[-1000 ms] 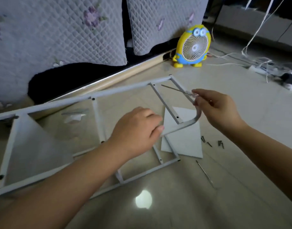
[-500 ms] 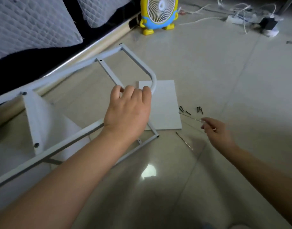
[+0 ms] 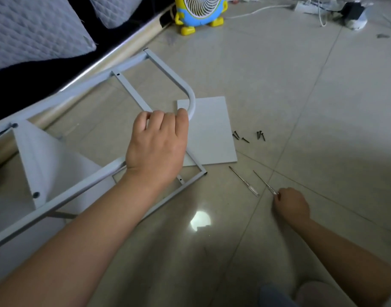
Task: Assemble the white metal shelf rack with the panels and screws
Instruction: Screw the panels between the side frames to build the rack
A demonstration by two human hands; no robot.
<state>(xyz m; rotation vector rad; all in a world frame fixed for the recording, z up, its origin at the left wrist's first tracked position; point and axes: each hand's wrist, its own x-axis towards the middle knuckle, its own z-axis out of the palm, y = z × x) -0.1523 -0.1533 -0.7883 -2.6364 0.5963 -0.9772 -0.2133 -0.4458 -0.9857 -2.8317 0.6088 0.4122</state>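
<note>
Left hand (image 3: 157, 147) grips the rack frame (image 3: 168, 74); right hand (image 3: 292, 204) pinches a screwdriver (image 3: 265, 185) at the floor. The screws (image 3: 248, 136) beyond it are probably wanted next.

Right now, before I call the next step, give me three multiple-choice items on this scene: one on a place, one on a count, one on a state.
1. The screws lie: A) on the white panel; B) on the floor right of that panel; C) inside the frame.
2. Screwdrivers in view: A) one; B) two; C) four.
3. The left hand: A) lies flat on the floor; B) holds a screw; C) grips the frame's curved end.

1 B: they sit on bare tile past the panel's right edge.
2 B: the loose screwdriver lies on the floor and the held screwdriver is pinched by the right hand.
3 C: its fingers curl over the tube.
</note>
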